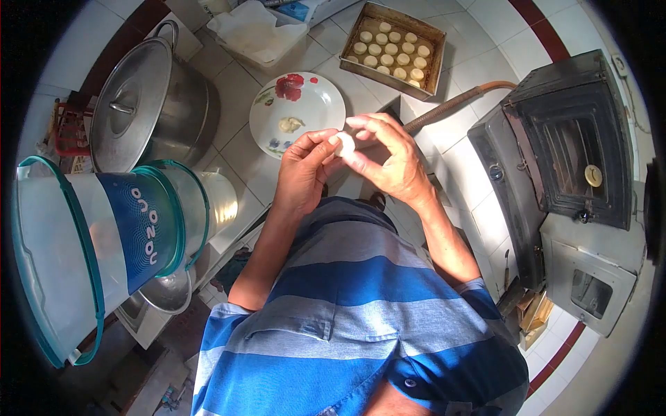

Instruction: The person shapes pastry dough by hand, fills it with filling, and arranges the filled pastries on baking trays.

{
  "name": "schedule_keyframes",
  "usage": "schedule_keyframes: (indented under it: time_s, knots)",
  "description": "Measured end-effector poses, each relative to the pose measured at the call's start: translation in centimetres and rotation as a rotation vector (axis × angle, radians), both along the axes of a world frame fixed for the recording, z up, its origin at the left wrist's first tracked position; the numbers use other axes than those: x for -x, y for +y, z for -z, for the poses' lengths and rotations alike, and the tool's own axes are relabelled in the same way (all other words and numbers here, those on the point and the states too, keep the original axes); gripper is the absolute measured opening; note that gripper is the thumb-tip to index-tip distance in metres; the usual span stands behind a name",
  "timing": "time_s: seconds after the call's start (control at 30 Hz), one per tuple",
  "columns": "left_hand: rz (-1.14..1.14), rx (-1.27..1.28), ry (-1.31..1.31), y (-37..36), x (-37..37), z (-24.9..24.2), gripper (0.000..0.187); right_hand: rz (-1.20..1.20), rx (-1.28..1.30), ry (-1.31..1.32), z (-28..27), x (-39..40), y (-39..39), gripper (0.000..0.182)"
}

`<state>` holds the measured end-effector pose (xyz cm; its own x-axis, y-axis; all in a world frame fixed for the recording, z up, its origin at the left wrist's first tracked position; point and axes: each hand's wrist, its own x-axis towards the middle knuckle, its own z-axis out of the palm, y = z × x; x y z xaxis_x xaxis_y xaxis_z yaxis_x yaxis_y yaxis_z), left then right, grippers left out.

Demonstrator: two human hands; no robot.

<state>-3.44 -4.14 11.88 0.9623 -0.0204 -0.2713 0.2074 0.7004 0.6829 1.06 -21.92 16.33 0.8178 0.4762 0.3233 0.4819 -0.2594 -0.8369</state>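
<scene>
A small round of pale dough point(345, 145) is pinched between the thumb and fingers of my left hand point(303, 168). Beside it, my right hand point(394, 158) is open, its fingers apart and curved, with the thumb at the dough's lower edge. Just beyond my hands lies a white plate point(325, 93) with painted flowers, and on it sits a soft pale lump of dough point(291, 125). Farther back, a rectangular metal baking pan point(430, 82) holds several pale round dough pieces point(390, 48) in rows.
A large lidded metal pot point(191, 100) and a clear bucket with teal rims point(146, 222) stand at left. Behind the plate is a white plastic tub point(267, 45). At right is a dark oven point(576, 145), with a brown hose point(451, 105) running near the pan.
</scene>
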Motion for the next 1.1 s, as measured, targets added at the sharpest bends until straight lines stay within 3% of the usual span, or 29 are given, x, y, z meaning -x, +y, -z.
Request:
schedule_keyframes:
  time_s: [0.2,0.5,1.1]
  knots:
    - [-0.008,0.081,0.016,0.1,0.1,-0.5,0.020,-0.036,0.152,-0.203,0.3,-0.2,-1.0,0.032]
    - [0.012,0.065,0.033,0.0,0.3,-0.4,0.020,-0.024,0.288,-0.536,1.3,-0.5,-1.5,0.030]
    - [0.034,0.050,0.031,0.0,0.3,-1.3,0.023,0.114,0.149,-0.398,2.4,1.2,-1.2,0.025]
